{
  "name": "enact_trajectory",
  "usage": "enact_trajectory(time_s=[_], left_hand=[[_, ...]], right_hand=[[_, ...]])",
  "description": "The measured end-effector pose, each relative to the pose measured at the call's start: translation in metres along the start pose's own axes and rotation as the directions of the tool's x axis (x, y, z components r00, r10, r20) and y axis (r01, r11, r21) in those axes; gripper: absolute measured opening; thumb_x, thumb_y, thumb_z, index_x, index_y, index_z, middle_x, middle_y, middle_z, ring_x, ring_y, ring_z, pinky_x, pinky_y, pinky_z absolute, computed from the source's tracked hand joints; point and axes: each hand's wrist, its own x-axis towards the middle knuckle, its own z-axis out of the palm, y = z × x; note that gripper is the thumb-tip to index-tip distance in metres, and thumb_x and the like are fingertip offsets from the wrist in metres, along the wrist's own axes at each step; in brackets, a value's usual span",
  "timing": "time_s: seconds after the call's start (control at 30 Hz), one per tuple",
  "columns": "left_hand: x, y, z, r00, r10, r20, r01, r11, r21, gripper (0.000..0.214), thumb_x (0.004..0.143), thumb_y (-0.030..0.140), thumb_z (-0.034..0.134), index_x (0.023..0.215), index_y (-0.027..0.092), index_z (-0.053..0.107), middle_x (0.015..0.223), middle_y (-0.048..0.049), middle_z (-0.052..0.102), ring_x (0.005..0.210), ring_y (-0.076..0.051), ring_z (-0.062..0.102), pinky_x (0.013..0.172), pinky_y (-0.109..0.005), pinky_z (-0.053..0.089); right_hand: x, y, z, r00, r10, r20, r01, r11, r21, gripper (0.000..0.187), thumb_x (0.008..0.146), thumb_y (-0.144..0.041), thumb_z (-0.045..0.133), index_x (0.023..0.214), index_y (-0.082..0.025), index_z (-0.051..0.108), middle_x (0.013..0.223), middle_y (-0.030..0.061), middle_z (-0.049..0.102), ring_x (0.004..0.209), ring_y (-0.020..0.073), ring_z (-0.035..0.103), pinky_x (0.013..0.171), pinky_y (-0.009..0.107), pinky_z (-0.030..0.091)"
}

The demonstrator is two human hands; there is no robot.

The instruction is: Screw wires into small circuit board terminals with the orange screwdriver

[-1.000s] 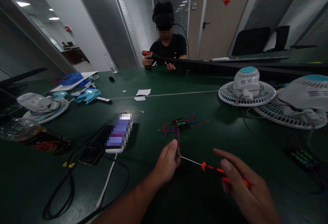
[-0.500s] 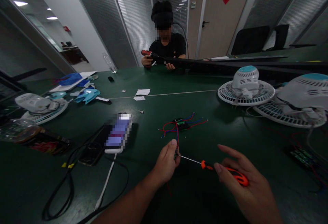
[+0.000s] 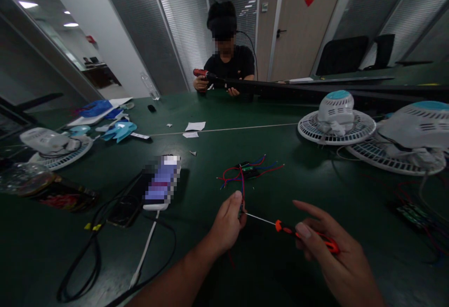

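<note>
My left hand (image 3: 227,225) is closed in a pinch on a small dark part with red wires, low in the middle of the green table (image 3: 266,129). My right hand (image 3: 333,255) grips the orange handle of a screwdriver (image 3: 301,236), forefinger stretched out; its thin shaft points left and its tip meets the part at my left fingers. Just beyond lies a small circuit board with red and blue wires (image 3: 249,170).
A phone (image 3: 162,183) with a white cable and black cords lies to the left. White fan parts (image 3: 336,117) sit at right, another fan (image 3: 52,145) at left. Across the table a person (image 3: 226,59) holds a red tool. Paper scraps (image 3: 195,127) lie mid-table.
My right hand's fingers have shifted around the screwdriver handle, as if turning it. My left hand and the part have stayed put.
</note>
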Motion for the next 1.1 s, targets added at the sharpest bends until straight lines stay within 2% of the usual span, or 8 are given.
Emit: enact_trajectory(time_s=[0.1, 0.23, 0.4, 0.6, 0.77, 0.93, 1.1], left_hand=[[0.0, -0.001, -0.001, 1.0, 0.007, 0.006, -0.007, 1.0, 0.001, 0.057, 0.067, 0.074, 0.057, 0.067, 0.017, 0.052, 0.059, 0.0044, 0.045, 0.049, -0.007, 0.043, 0.045, -0.019, 0.035], [0.0, -0.001, 0.0, 1.0, 0.016, 0.0, -0.016, 1.0, 0.011, 0.057, 0.068, 0.074, 0.056, 0.067, 0.017, 0.052, 0.058, 0.0046, 0.045, 0.048, -0.007, 0.042, 0.044, -0.019, 0.033], [0.0, -0.002, -0.001, 1.0, 0.022, 0.014, -0.023, 1.0, 0.016, 0.055, 0.071, 0.072, 0.055, 0.068, 0.017, 0.053, 0.058, 0.0044, 0.045, 0.048, -0.007, 0.042, 0.044, -0.019, 0.033], [0.001, -0.005, -0.003, 0.999, 0.016, 0.035, -0.016, 1.0, 0.015, 0.054, 0.073, 0.07, 0.054, 0.069, 0.017, 0.054, 0.059, 0.0042, 0.045, 0.049, -0.007, 0.043, 0.044, -0.018, 0.033], [0.002, -0.006, -0.002, 1.0, 0.0, -0.007, -0.001, 0.999, -0.034, 0.055, 0.069, 0.071, 0.058, 0.07, 0.017, 0.054, 0.063, 0.0037, 0.048, 0.053, -0.007, 0.046, 0.047, -0.018, 0.036], [0.001, -0.004, -0.001, 1.0, -0.008, -0.006, 0.007, 0.999, -0.051, 0.056, 0.066, 0.072, 0.061, 0.069, 0.016, 0.053, 0.062, 0.0045, 0.046, 0.052, -0.007, 0.044, 0.046, -0.017, 0.035], [0.003, -0.008, -0.004, 1.0, 0.0, 0.001, 0.0, 0.999, -0.034, 0.053, 0.072, 0.069, 0.058, 0.07, 0.016, 0.054, 0.062, 0.0041, 0.047, 0.052, -0.007, 0.044, 0.045, -0.017, 0.034]], right_hand=[[0.0, -0.001, 0.0, 0.998, 0.052, 0.018, -0.052, 0.999, 0.014, 0.039, 0.084, -0.051, 0.055, 0.107, -0.023, 0.069, 0.049, -0.0048, 0.058, 0.041, 0.0134, 0.053, 0.04, 0.024, 0.041], [0.001, 0.0, 0.0, 0.994, 0.108, 0.007, -0.107, 0.992, -0.073, 0.042, 0.085, -0.053, 0.052, 0.106, -0.022, 0.07, 0.045, -0.005, 0.054, 0.039, 0.013, 0.051, 0.038, 0.024, 0.038], [0.001, 0.002, 0.0, 0.999, 0.048, -0.002, -0.048, 0.996, -0.07, 0.038, 0.083, -0.048, 0.057, 0.108, -0.021, 0.067, 0.049, -0.0049, 0.057, 0.04, 0.0135, 0.052, 0.04, 0.025, 0.04], [0.001, 0.001, 0.001, 0.999, 0.051, 0.014, -0.05, 0.996, -0.08, 0.04, 0.083, -0.048, 0.056, 0.11, -0.019, 0.064, 0.051, -0.0051, 0.058, 0.042, 0.013, 0.052, 0.042, 0.025, 0.041], [0.002, 0.006, -0.001, 1.0, -0.004, 0.01, 0.005, 0.99, -0.138, 0.039, 0.082, -0.045, 0.057, 0.111, -0.019, 0.063, 0.053, -0.0049, 0.059, 0.041, 0.0126, 0.052, 0.041, 0.025, 0.041], [0.006, 0.013, -0.004, 0.997, -0.056, 0.059, 0.065, 0.983, -0.171, 0.04, 0.083, -0.043, 0.058, 0.115, -0.018, 0.059, 0.059, -0.0033, 0.063, 0.047, 0.014, 0.059, 0.044, 0.024, 0.046], [0.008, 0.016, -0.007, 0.994, -0.082, 0.072, 0.094, 0.977, -0.19, 0.041, 0.083, -0.043, 0.059, 0.115, -0.018, 0.057, 0.064, -0.0012, 0.068, 0.051, 0.0152, 0.064, 0.045, 0.023, 0.05]])
